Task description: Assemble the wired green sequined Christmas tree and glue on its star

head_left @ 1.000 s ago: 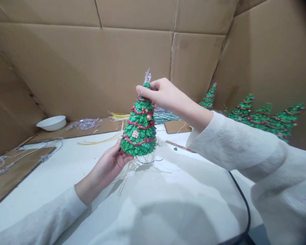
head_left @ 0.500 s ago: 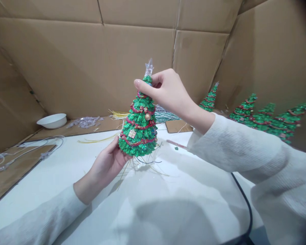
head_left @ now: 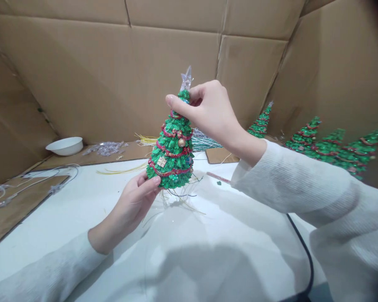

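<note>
A small green Christmas tree ornament (head_left: 173, 147) with red garlands, a gold ball and a clear star (head_left: 186, 79) on top is held above the white table, leaning slightly right. My right hand (head_left: 209, 107) pinches it just below the star, thumb in front. Low on the left side, my left hand (head_left: 138, 195) grips the tree's bottom edge, its thumb lying on the front. Thin yellowish and dark wires (head_left: 182, 195) show beneath the base; whether they are attached to it I cannot tell.
Several similar trees (head_left: 330, 144) stand at the right. A white bowl (head_left: 64, 146) and a heap of clear pieces (head_left: 105, 148) lie at the back left. Bundled wires (head_left: 208, 140) are behind the tree. A cable (head_left: 302, 247) runs along the front right; cardboard walls (head_left: 173, 54) enclose the table.
The tree has turned slightly, and its base has shifted a little up. My left thumb has come round onto the front of the bottom edge. My right hand keeps its pinch.
</note>
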A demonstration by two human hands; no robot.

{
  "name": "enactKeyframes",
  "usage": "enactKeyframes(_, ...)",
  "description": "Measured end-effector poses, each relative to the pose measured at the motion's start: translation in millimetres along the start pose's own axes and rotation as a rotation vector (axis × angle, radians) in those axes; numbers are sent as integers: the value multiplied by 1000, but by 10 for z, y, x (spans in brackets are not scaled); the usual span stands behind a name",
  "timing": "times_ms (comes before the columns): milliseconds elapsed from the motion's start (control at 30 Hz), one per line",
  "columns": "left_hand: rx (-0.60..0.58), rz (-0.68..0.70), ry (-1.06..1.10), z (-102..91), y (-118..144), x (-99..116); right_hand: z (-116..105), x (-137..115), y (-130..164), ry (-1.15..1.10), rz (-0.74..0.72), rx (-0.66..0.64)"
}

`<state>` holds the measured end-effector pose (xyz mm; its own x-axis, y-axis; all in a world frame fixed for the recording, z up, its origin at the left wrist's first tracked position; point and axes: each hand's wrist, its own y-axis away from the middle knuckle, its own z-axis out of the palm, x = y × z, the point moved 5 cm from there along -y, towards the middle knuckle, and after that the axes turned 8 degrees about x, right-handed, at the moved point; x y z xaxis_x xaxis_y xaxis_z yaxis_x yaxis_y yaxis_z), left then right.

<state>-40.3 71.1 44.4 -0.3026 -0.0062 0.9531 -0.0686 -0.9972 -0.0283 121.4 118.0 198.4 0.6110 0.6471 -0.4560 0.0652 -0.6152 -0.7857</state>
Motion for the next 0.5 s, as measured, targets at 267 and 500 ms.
enactKeyframes(267, 4, 21, 16, -11, -14, 23, -19, -91, -33, 13, -41, 19)
enactKeyframes(500, 19, 36, -7, -51, -48, 86, -25, -120, -124, 112, 35, 45)
